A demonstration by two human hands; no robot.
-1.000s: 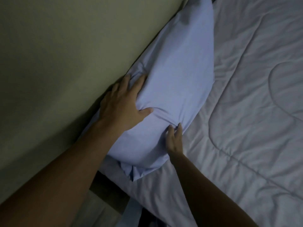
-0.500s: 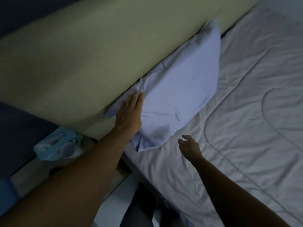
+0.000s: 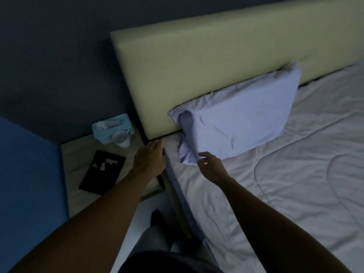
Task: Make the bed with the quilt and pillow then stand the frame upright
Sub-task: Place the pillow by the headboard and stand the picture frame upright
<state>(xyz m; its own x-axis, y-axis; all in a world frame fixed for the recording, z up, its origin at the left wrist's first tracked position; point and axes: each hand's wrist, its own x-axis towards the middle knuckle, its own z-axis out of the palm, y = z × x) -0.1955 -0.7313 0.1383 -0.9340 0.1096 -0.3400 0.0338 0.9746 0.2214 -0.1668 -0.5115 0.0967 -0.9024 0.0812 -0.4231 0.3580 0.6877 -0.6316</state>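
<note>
A pale blue pillow point(image 3: 238, 123) leans against the cream headboard point(image 3: 197, 67) at the head of the bed. The white quilt point(image 3: 285, 184) lies spread over the mattress with stitched curves showing. A dark frame point(image 3: 102, 172) lies flat on the bedside table point(image 3: 78, 154). My left hand point(image 3: 150, 157) hovers with straight fingers beside the mattress corner, holding nothing. Just below the pillow's near corner, my right hand point(image 3: 209, 164) hangs with loosely curled fingers; I cannot tell whether it touches the pillow.
A light blue tissue box point(image 3: 111, 127) and a white cup point(image 3: 122, 138) stand at the back of the bedside table. A blue panel point(image 3: 29, 174) rises at the left. My legs show at the bottom beside the bed edge.
Both hands have come off the pillow and drawn back toward me. The view has pulled back, so the bedside table and the flat frame are in sight.
</note>
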